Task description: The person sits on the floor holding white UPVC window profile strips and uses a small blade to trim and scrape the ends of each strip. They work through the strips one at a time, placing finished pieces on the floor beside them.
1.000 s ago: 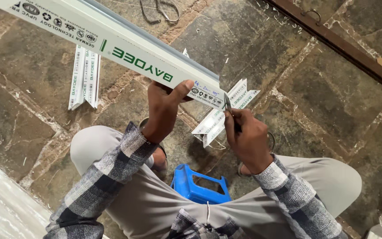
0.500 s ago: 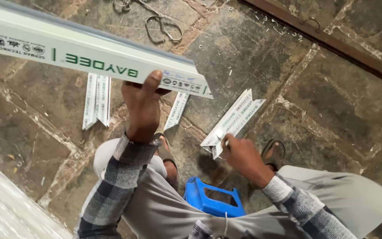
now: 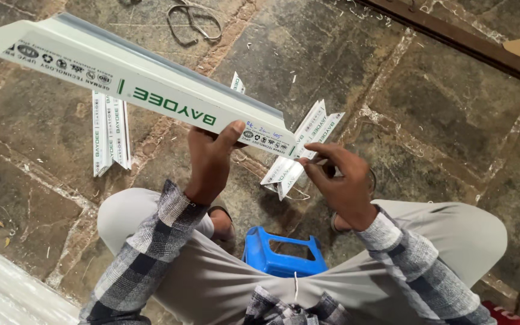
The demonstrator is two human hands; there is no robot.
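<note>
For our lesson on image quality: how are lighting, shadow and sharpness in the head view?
Head view: soft, even daylight, no glare; the long white profile held by the left hand is sharp, and so is the right hand; faint soft shadows lie on the stone floor under the offcuts.

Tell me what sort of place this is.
Probably a workshop or building site where window or door frames are made: a rough stone floor, short offcuts of white plastic profile lying on it, and a long profile length gripped in the left hand.
</note>
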